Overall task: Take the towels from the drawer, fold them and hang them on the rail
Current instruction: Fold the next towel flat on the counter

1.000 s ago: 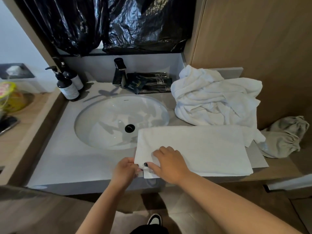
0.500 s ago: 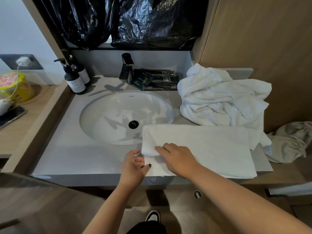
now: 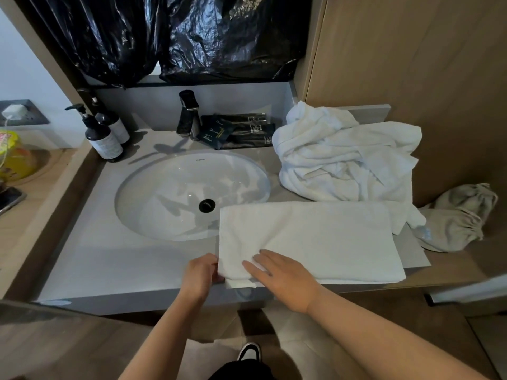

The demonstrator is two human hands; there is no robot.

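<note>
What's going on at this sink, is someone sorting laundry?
A person is folding a white towel laid flat on the counter beside the sink. The left hand pinches the towel's near left corner, while the right hand presses flat on top of it. Behind it lies an unfolded heap of white towels. Nothing is hung on a rail in view.

One head camera only, worn by the person, looking forward and steeply down from above, close to the counter point(image 3: 109, 264), sink point(image 3: 175, 193) centred, wide-angle view bending the edges
</note>
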